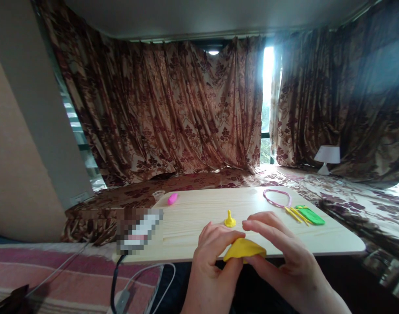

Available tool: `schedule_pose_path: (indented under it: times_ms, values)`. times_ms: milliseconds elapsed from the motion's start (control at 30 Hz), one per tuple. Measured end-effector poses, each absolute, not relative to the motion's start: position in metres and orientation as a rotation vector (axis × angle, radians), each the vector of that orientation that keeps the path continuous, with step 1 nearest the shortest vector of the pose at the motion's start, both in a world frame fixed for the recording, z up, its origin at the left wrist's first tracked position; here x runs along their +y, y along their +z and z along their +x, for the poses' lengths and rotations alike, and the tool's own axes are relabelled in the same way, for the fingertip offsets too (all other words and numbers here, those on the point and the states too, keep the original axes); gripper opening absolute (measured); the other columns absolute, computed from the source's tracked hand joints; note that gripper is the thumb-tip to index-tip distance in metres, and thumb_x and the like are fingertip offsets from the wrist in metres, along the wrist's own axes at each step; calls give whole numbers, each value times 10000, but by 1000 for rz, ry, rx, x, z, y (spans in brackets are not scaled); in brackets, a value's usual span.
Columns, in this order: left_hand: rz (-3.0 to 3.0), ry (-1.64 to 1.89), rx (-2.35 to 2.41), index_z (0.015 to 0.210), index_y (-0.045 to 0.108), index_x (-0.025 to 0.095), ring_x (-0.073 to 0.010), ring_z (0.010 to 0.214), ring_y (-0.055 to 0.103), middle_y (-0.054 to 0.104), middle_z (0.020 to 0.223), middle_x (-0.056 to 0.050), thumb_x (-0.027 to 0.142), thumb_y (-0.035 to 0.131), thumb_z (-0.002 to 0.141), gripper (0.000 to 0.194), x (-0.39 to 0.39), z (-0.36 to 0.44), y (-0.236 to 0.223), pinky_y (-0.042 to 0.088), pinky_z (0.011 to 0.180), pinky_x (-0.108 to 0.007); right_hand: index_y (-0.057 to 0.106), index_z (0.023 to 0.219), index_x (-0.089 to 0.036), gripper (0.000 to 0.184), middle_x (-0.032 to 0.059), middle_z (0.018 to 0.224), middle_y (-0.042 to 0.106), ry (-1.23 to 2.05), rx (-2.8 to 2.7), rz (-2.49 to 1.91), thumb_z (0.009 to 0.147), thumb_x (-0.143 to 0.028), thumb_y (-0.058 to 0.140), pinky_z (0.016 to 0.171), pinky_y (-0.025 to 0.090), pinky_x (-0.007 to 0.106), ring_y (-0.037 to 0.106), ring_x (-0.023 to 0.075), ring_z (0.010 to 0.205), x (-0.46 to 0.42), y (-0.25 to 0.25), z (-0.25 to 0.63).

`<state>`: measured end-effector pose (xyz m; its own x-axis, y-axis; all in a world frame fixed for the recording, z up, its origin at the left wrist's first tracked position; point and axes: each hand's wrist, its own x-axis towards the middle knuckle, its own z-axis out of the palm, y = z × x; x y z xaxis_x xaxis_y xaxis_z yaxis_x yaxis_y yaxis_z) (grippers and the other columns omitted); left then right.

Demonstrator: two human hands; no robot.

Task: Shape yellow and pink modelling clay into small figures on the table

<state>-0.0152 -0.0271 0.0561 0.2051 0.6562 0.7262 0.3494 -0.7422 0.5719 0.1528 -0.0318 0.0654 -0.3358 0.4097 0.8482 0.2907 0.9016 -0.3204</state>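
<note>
A thin, curved sheet of yellow modelling clay [243,250] is held just over the table's front edge. My left hand [212,257] grips its left side, with the thumb underneath and the fingers on top. At the right end of the sheet, the thumb of my right hand [284,248] presses from below; its index finger is arched above the clay, and the other fingertips are partly hidden. Beyond my hands, a small yellow clay piece [230,220] stands upright on the table, with a wide base and a thin stem.
The pale wooden table [193,213] carries a pink clay lump [172,199], a pink braided loop [268,199], several yellow sticks [294,214] and a green flat item [312,216]. A pixelated object [140,231] lies at the left edge, beside a cable [114,279]. A lamp [327,157] stands behind.
</note>
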Motion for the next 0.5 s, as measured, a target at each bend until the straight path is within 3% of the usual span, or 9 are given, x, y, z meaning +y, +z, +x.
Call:
schedule_pose_path:
  times_ms: [167, 500]
  values:
    - [2311, 1635, 974, 985, 605, 274, -184, 947, 566, 660, 930, 26, 91, 630, 739, 308, -28, -16, 56, 307, 1000, -437, 621, 1054, -207, 390, 55, 978, 541, 49, -1930, -450, 762, 38, 536, 808, 450, 328, 518, 173, 937, -32, 69, 152]
    - [2391, 1631, 933, 944, 617, 263, -197, 936, 549, 651, 848, 9, 153, 644, 763, 213, -28, -19, 57, 328, 976, -452, 628, 1081, -213, 452, 60, 946, 552, 35, -1961, -358, 739, 68, 539, 767, 464, 350, 501, 184, 910, -32, 71, 151]
